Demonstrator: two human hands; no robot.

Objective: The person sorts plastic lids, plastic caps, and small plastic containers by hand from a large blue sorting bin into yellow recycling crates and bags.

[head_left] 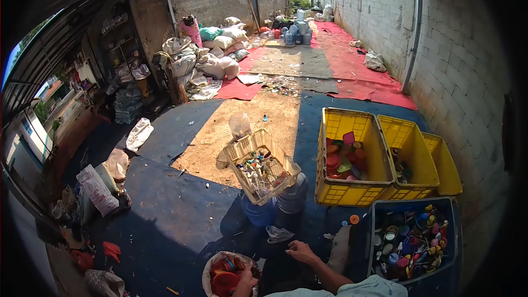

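My left hand [246, 282] is at the right side of a white sack [208, 280] with its rim rolled open, beside the red plastic pieces [224, 281] inside; its fingers are too small and shaded to read. To the right of the sack, my right hand [301, 251] hangs over the dark mat, with its fingers partly bent and whatever may be between them too small to make out. A crumpled clear plastic bag [279, 234] lies just beyond it. Farther forward, a cream crate [254, 160] of small mixed pieces rests tilted on a blue container [258, 213].
Yellow crates [353, 193] stand at the right, the nearest with red pieces inside. A dark bin [454, 242] of colourful caps is at my near right. An orange lid [354, 219] lies on the mat. Full sacks [223, 41] are piled at the back left.
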